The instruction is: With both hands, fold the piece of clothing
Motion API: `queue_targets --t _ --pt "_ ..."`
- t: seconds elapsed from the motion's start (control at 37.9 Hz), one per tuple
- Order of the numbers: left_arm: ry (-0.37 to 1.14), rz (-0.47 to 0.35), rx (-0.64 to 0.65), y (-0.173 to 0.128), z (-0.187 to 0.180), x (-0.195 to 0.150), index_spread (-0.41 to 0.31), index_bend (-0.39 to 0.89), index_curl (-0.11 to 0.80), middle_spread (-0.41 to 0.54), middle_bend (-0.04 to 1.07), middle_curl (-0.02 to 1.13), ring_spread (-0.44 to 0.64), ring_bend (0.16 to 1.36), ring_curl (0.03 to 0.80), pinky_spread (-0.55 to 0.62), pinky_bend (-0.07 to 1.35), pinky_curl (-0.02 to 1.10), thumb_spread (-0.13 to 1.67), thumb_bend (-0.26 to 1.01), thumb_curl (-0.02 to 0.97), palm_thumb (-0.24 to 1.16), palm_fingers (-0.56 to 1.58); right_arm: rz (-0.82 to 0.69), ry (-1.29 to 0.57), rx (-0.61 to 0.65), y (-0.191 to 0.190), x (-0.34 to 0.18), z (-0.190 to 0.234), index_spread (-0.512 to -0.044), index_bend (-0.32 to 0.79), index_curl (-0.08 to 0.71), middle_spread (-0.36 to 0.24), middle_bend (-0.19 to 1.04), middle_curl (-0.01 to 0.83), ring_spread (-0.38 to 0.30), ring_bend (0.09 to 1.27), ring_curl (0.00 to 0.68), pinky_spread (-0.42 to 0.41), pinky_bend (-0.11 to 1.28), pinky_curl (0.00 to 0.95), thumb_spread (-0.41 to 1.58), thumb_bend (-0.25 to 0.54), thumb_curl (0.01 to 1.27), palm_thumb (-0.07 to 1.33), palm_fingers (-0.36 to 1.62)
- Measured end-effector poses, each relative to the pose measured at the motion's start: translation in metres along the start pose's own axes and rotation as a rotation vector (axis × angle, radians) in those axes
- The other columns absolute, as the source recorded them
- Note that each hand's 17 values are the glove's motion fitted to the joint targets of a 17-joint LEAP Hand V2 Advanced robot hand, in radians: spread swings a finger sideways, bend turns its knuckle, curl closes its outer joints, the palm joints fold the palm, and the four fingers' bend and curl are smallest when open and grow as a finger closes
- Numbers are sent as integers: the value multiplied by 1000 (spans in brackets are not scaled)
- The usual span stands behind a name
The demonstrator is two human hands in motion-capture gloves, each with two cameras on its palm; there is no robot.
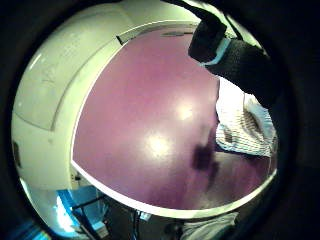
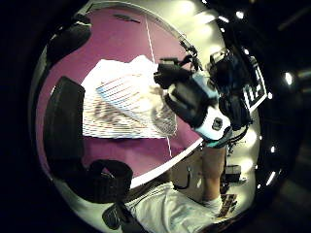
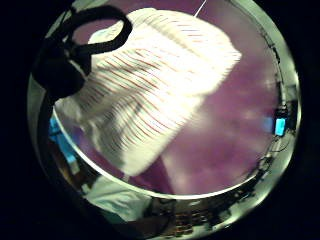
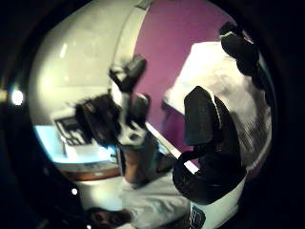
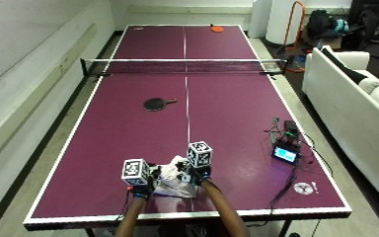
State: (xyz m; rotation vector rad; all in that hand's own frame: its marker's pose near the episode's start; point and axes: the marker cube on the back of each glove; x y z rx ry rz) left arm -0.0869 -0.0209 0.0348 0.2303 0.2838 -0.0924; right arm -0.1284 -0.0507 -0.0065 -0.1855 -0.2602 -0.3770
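Here the white, thin-striped garment (image 5: 173,178) lies bunched in a small heap near the purple ping-pong table's (image 5: 229,118) near edge. A white sofa (image 5: 354,94) stands at the right, a black paddle (image 5: 157,103) lies mid-table. The garment sits between the left hand (image 5: 141,187) and right hand (image 5: 198,174); whether either grips it, I cannot tell.

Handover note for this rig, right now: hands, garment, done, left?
Left hand: at the garment's left edge; grip cannot be told.
Right hand: at its right side, lifting cloth; fingers not clearly seen.
White striped garment: bunched on the purple table near the front edge, between both hands.
Done: garment gathered, partly folded at most.
Left: finish the folds and lay it flat.
A paddle lies further up the table.
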Motion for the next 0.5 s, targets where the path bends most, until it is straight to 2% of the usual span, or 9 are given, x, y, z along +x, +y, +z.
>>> queue_targets --t 0.05,0.08,0.11,0.13,0.21,0.37,0.5 --pt "-13 27 27 -3 -4 8 -143 142 350 -87 166 339 -21 570 351 338 230 374 1547 65 195 331 606 39 190 -19 10 24 -12 -306 167 176 -144 409 458 -150 678 444 -146 631 432 1220 -19 353 755 720" --pt "-22 35 38 -4 -5 12 -143 142 350 -87 166 339 -21 570 351 338 230 374 1547 65 195 331 606 63 270 -17 12 37 -17 -306 139 180 -139 403 458 -147 707 465 -141 643 446 1233 -17 350 751 762" --pt "-29 42 48 -5 -8 16 -143 142 349 -87 166 339 -21 570 351 339 229 374 1547 66 196 332 606 87 340 2 11 51 -20 -310 190 196 -137 389 450 -136 612 427 -98 604 425 1244 -16 348 747 684" --pt "-34 48 58 -6 -11 22 -143 142 349 -87 166 339 -21 570 351 339 228 374 1547 66 196 333 606 114 401 37 7 66 -23 -315 240 221 -129 354 441 -121 537 410 -66 584 422 1256 -18 346 738 594" --pt "-49 72 79 -8 -18 39 -142 141 347 -91 173 341 -21 566 349 339 223 373 1548 66 197 334 612 215 518 166 0 110 -34 -325 268 256 -121 333 434 -91 421 383 21 534 407 1285 -24 334 700 488" --pt "-61 119 54 -8 -16 63 -149 143 345 -99 172 345 -21 565 349 340 212 371 1547 64 199 333 623 314 469 344 30 133 -63 -333 245 277 -118 296 411 -64 330 317 111 428 342 1319 -16 323 676 503" --pt "-119 113 1 -5 -8 64 -152 144 344 -100 170 346 -21 562 349 342 203 370 1544 61 200 331 625 334 395 383 32 142 -59 -334 225 299 -118 267 402 -45 293 303 158 378 323 1336 -12 318 668 508"
